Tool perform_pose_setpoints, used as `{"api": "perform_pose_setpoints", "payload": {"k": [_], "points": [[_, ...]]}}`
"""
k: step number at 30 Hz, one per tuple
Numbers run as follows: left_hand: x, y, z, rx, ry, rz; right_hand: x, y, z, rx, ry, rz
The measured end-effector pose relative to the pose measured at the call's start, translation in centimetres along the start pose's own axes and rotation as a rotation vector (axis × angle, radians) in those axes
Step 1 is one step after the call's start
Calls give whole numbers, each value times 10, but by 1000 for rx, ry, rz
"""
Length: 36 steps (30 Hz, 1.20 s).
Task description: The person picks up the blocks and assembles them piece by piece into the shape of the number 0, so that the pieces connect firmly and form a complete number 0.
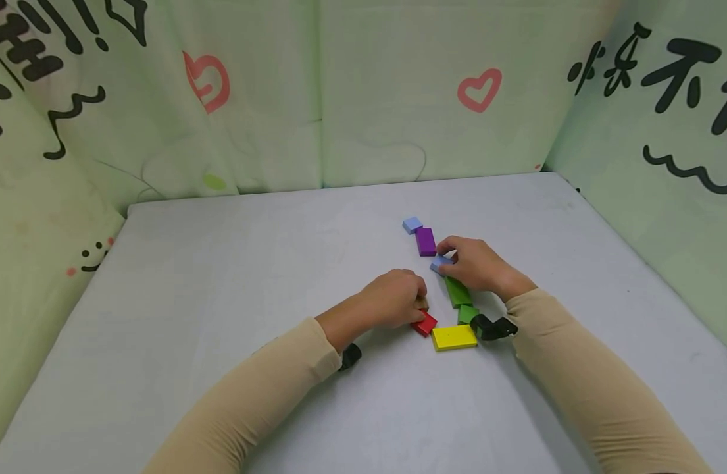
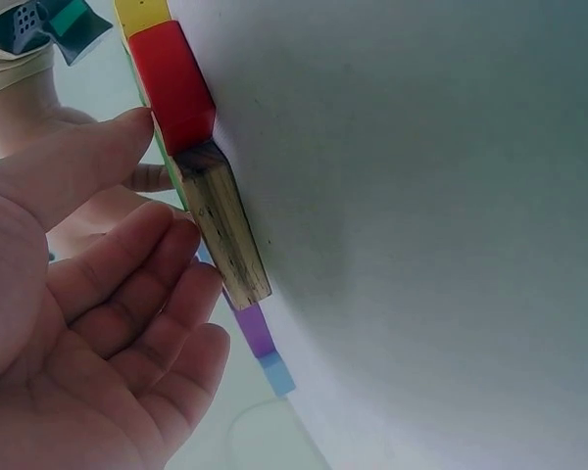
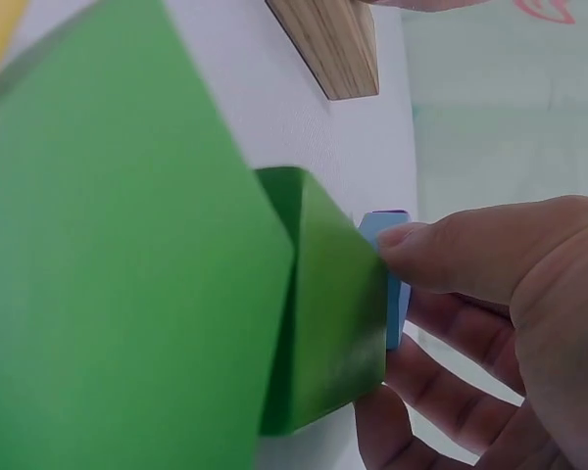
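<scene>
Wooden block (image 2: 230,235) lengthwise toward red block (image 2: 176,83)

The left hand (image 1: 394,297) sits left and rearward of the right hand (image 1: 480,263), fingers (image 2: 181,313) loosely curled. The right thumb (image 3: 500,245) opposes bent fingers. Both sleeved forearms (image 1: 582,355) converge forward.

From my end I counted two light blue blocks (image 1: 412,225), two green blocks (image 1: 458,293), one purple block (image 1: 426,242), one yellow block (image 1: 454,338), one red block (image 1: 424,324) and one wooden block (image 2: 230,230). I made that eight total. I had two grips in view: one left grip (image 1: 393,299), one right grip (image 1: 478,264). I also logged one surface (image 1: 191,296), two black wrist pieces (image 1: 493,327), two tan sleeves (image 1: 268,395) and two red heart prints (image 1: 225,80).
</scene>
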<state>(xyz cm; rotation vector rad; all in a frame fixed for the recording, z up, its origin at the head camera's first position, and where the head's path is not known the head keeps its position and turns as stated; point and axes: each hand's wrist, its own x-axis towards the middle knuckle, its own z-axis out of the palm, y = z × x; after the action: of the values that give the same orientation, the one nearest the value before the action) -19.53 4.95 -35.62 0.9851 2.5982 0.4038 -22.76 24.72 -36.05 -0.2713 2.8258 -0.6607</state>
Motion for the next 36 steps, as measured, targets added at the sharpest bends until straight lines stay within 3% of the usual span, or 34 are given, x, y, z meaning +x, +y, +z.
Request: {"api": "perform_pose_setpoints", "payload": {"k": [36], "points": [[2,-2,3,-9,3,5,-1,0,1,22,14,1]]}}
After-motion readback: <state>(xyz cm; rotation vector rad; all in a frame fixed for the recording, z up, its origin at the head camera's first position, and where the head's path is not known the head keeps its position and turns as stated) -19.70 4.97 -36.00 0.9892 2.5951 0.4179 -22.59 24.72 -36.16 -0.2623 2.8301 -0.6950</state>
